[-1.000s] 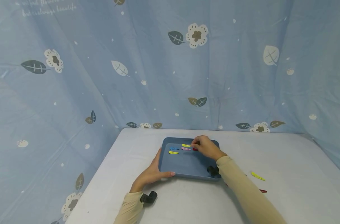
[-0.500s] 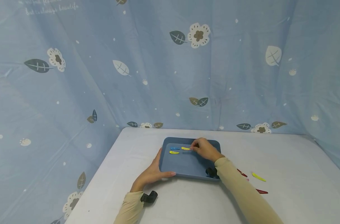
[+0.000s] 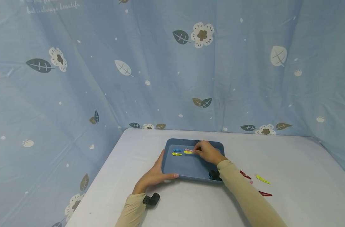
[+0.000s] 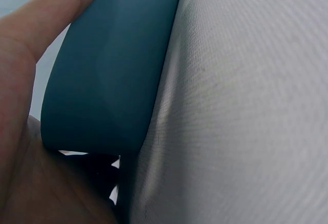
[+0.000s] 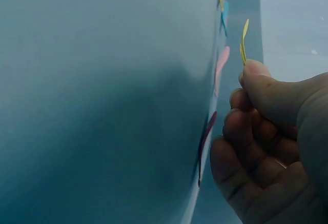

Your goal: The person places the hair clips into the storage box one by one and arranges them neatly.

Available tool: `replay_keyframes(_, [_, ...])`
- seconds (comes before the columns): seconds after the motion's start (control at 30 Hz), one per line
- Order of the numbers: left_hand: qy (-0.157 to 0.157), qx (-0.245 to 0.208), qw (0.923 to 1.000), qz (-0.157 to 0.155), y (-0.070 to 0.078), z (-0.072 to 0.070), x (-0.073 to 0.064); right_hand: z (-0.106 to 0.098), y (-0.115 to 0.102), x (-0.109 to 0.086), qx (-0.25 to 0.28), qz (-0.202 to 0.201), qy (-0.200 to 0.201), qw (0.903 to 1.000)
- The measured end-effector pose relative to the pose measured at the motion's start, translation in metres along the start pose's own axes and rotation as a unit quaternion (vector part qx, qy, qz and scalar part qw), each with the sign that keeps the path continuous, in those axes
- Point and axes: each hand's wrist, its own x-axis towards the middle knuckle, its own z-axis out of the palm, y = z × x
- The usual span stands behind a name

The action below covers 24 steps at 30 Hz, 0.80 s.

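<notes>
A blue rectangular tray [image 3: 186, 168] lies on the white table. My left hand [image 3: 152, 176] rests at its near-left corner, thumb straight along the front wall and fingers along the left side. My right hand [image 3: 208, 152] pinches a yellow snap hair clip [image 5: 244, 42] between thumb and index finger, above the tray floor. Just behind that clip in the head view is a pink hair clip [image 3: 189, 149]. Left of these lie a blue hair clip [image 3: 177, 150] and another yellow hair clip [image 3: 176, 154]. In the right wrist view a dark red hair clip [image 5: 206, 144] lies near my curled fingers.
Right of the tray, loose on the table [image 3: 291, 164], lie two red hair clips [image 3: 265, 194] and a yellow one [image 3: 263, 179]. A small pink piece [image 3: 251, 182] shows beside my right sleeve [image 3: 246, 192]. A blue patterned curtain [image 3: 161, 63] hangs behind.
My right hand has brought the pinched yellow hair clip from behind the pink one, across it, to its near side. My left hand has stayed at the tray corner.
</notes>
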Motion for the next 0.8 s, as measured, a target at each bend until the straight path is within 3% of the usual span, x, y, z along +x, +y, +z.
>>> replay_keyframes(0.8, [0.002,0.007,0.9999,-0.008,0.0010,-0.0005,-0.0009,0.0077,-0.0038,0.0015,-0.045,0.009,-0.005,0.9989])
